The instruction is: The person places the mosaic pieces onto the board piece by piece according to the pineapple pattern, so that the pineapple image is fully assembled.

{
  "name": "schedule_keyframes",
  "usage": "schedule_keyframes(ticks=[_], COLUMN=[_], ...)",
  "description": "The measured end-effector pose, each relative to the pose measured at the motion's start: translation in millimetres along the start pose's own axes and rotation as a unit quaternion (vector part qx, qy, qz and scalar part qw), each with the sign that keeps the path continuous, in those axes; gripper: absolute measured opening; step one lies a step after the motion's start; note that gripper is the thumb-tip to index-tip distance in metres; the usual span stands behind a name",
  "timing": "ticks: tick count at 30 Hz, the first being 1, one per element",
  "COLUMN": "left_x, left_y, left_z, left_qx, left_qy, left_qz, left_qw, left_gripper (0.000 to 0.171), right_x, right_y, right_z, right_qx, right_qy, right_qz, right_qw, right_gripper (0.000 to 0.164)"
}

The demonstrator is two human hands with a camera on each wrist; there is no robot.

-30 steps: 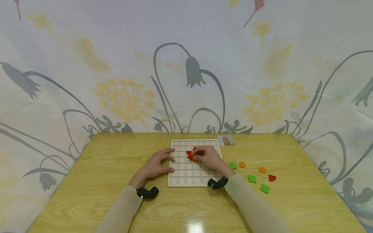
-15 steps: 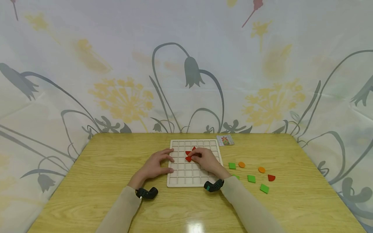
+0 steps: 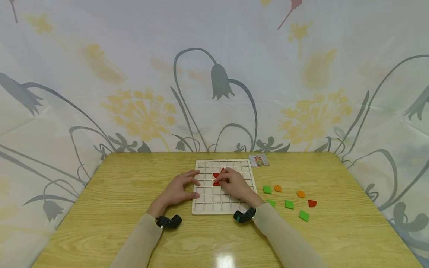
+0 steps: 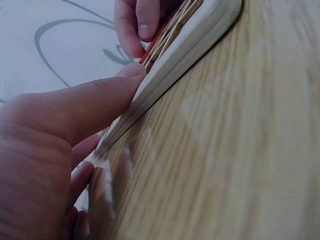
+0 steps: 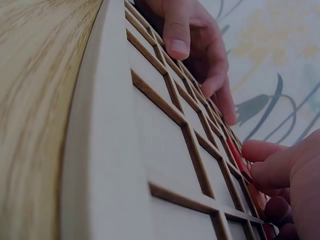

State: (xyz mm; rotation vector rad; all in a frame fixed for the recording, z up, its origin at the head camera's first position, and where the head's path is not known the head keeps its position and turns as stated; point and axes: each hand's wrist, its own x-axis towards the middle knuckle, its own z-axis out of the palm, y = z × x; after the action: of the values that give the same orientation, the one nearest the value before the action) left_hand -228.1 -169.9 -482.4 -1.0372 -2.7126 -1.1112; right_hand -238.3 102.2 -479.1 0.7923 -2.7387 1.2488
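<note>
A white gridded board (image 3: pixel 207 207) lies on the table, several red pieces near its middle. My left hand (image 3: pixel 179 189) rests along the board's left edge, fingers spread; in the left wrist view its thumb (image 4: pixel 100 102) touches the rim. Above the board, my right hand (image 3: pixel 237 185) has its fingers curled, fingertips at a red piece (image 3: pixel 216 183) that sits square in a cell. Another red piece (image 3: pixel 216 174) lies just behind it. In the right wrist view an orange piece (image 5: pixel 257 200) shows under the right fingers; that hand hides part of the group.
Right of the board lie several green squares (image 3: pixel 289 204), two orange discs (image 3: pixel 277 188) and a rounded red piece (image 3: pixel 312 203). A small card (image 3: pixel 259 160) with a flower pattern sits at the board's back right corner. A patterned cloth (image 3: pixel 140 74) hangs behind the table.
The red piece at my right fingertips has turned from tilted to square with the grid. My right hand has shifted slightly left. My left hand has stayed on the board's edge.
</note>
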Motion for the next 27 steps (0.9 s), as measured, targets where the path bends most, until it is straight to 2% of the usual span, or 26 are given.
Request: schedule_keyframes(ticks=[6, 9, 13, 15, 21, 24, 27], left_x=[0.0, -0.7, -0.8, -0.3, -0.1, 0.2, 0.2], left_y=[0.5, 0.7, 2.1, 2.7, 2.9, 1.5, -0.1], left_z=[-1.2, -1.5, -1.9, -2.4, -2.9, -2.0, -0.8], left_qx=[-0.003, -0.003, -0.005, -0.005, -0.005, -0.004, -0.005], left_qy=[-0.004, -0.003, -0.001, -0.003, -0.006, -0.006, -0.006], left_qz=[-0.005, -0.002, 0.001, 0.000, -0.005, -0.005, -0.005], left_qw=[1.0000, 1.0000, 1.0000, 1.0000, 1.0000, 1.0000, 1.0000], left_gripper=[0.026, 0.026, 0.026, 0.026, 0.026, 0.025, 0.025], right_x=[1, 1, 0, -1, -7, -14, -21], right_y=[4, 6, 8, 8, 14, 13, 23], right_z=[-1, -4, -12, -18, -37, -51, -66], right_qx=[0.011, 0.052, 0.125, 0.141, 0.116, 0.113, 0.106], right_qy=[0.002, 0.009, 0.016, 0.016, 0.032, 0.039, 0.047], right_qz=[-0.001, 0.005, 0.026, 0.031, 0.020, 0.037, 0.042], right_qw=[1.000, 0.999, 0.992, 0.989, 0.993, 0.992, 0.992], right_gripper=[0.020, 0.017, 0.014, 0.014, 0.016, 0.016, 0.017])
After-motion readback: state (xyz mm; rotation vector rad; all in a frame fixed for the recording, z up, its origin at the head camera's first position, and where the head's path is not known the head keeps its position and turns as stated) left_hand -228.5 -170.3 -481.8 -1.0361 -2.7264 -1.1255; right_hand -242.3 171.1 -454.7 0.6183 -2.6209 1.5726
